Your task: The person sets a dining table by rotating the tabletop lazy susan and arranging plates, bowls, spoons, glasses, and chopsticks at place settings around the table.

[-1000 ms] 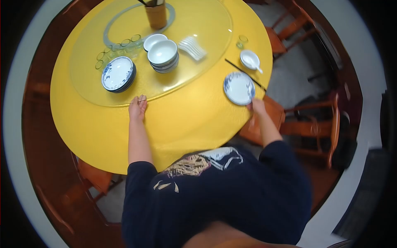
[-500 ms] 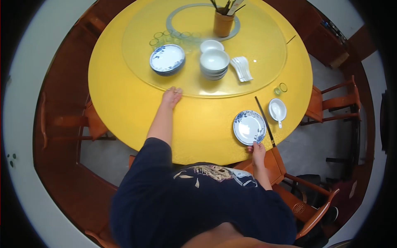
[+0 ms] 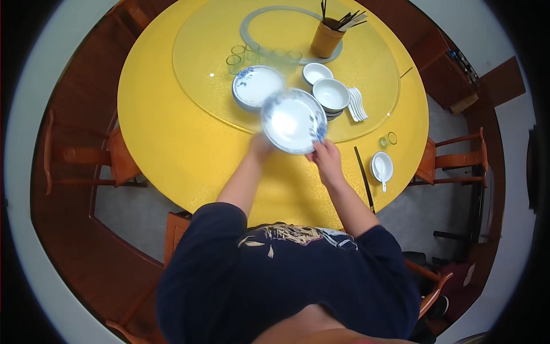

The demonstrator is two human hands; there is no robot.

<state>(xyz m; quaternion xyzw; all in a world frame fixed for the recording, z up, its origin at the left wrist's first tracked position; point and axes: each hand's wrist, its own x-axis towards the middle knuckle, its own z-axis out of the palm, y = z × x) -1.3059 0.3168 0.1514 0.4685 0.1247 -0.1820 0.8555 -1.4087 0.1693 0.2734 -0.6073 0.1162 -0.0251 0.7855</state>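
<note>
A white plate with blue flowers (image 3: 294, 121) is raised above the table, and my right hand (image 3: 326, 159) grips its lower right rim. My left hand (image 3: 262, 147) is at the plate's lower left, blurred, its fingers hidden. Just behind the held plate, a stack of similar plates (image 3: 258, 86) stands on the glass turntable (image 3: 200, 80). To its right are stacked white bowls (image 3: 331, 94), a smaller bowl stack (image 3: 316, 73) and white spoons (image 3: 356, 105).
Green-tinted glasses (image 3: 234, 60) and a brown holder with chopsticks (image 3: 327, 40) stand on the turntable. On the yellow table (image 3: 166, 143), at right, are black chopsticks (image 3: 364, 179), a bowl with a spoon (image 3: 381, 166) and a small glass (image 3: 392, 138). Wooden chairs (image 3: 452, 155) surround it.
My right hand has lifted the plate from the table's right side and carried it left to the plate stack. The turntable items have shifted right in view, and the bowl stacks stand farther from the plates.
</note>
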